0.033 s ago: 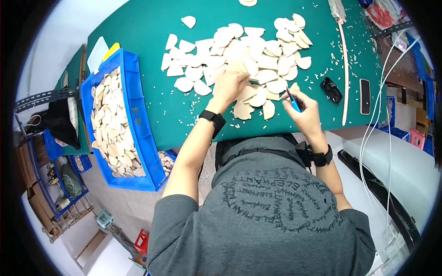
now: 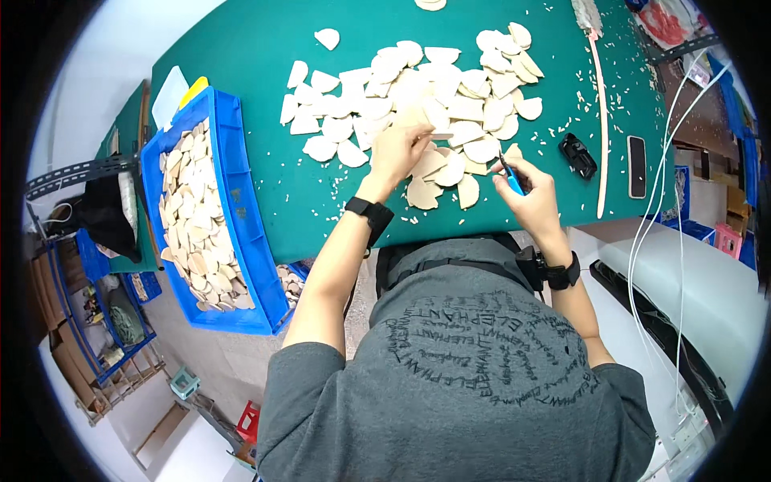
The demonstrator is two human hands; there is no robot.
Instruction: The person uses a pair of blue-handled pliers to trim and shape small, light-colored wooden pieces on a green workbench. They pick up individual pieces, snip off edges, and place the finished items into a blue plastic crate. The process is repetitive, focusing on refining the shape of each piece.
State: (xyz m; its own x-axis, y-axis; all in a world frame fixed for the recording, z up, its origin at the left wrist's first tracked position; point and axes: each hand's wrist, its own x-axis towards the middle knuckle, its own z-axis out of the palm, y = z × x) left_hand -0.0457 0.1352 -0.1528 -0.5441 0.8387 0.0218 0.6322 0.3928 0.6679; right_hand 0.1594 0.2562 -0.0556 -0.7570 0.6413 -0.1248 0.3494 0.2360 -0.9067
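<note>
Green worktop [image 2: 261, 48]: spreads under both hands; its near edge runs close below them, so a piece nudged by a wrist could drop off.
Blue crate [image 2: 234, 173]: tilted, left of the left hand and full of similar pieces; its tall wall stands in the way of a low leftward reach, and a bump could spill the load.
Pale pieces [image 2: 438, 84]: heaped beyond and between the hands, flat and overlapping; pulling at one would likely slide its neighbours.
Brush [image 2: 602, 120]: long stick, well to the right of the right hand, barring a sideways sweep.
Left hand [image 2: 395, 154]: narrow, fingertips against a piece at the heap's near side; I cannot tell whether they pinch it.
Right hand [image 2: 536, 201]: wrapped around a blue tool [image 2: 515, 181], the dark tip pointing away from the wrist; a slip toward the left hand could nick a finger.
Phone [image 2: 636, 167]: beyond the brush from the right hand, out of the way.
Black object [image 2: 578, 157]: just right of the right hand; an elbowing move could knock it.
Crumbs: strewn right of the hands, possibly slippery underneath pieces.
</note>
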